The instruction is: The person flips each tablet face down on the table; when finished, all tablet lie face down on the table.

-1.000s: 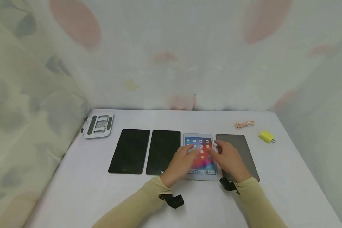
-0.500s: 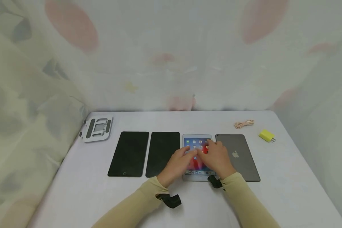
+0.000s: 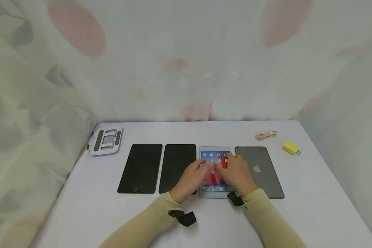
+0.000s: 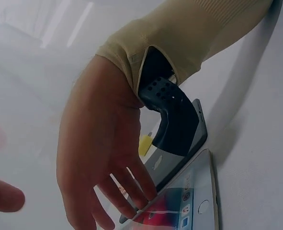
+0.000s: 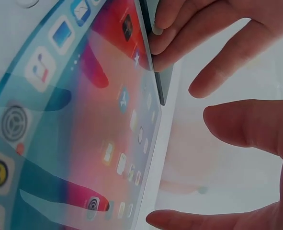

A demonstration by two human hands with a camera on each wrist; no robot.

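Note:
A white tablet (image 3: 217, 194) with a lit home screen lies face up on the table. My left hand (image 3: 189, 179) is over its left side and my right hand (image 3: 237, 174) over its right side. Both have extended fingers, with the thumbs close together above the screen. In the left wrist view, the right hand (image 4: 100, 139) has its fingers slanting down towards the tablet's edge; whether they touch is unclear. The right wrist view shows spread fingers (image 5: 218, 81) close beside the lit screen (image 5: 117, 129), which reflects them. Neither hand holds anything.
Two black tablets, the outer one (image 3: 140, 168) and the inner one (image 3: 176, 160), lie left of the lit one. A grey tablet (image 3: 265, 165) lies back up at right. Farther off are a folding stand (image 3: 104, 141), a coiled cable (image 3: 265, 135) and a yellow plug adapter (image 3: 290, 147).
The right hand has moved left off the grey tablet, uncovering its logo, and its thumb has come close to the left thumb. Over the last half second both hands are nearly still.

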